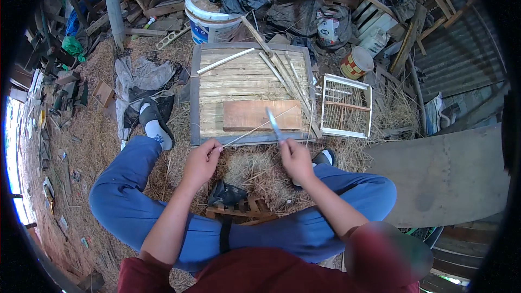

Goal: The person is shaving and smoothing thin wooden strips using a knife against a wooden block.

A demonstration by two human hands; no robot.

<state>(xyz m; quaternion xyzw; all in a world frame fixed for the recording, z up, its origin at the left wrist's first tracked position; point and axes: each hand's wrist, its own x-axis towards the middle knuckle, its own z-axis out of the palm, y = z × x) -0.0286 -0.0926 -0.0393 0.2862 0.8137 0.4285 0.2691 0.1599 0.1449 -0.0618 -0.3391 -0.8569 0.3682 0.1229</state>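
By the table's [195, 92] near edge, left fingers [215, 148] pinch a strip [247, 133], right fingers [288, 150] a knife [272, 119]; a slip could cut.

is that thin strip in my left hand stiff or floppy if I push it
The thin strip would probably bend when pushed, being so slender. It likely isn't limp, though: held at one end by your left hand, it looks nearly straight over the wooden block. That thinness also suggests it's light.
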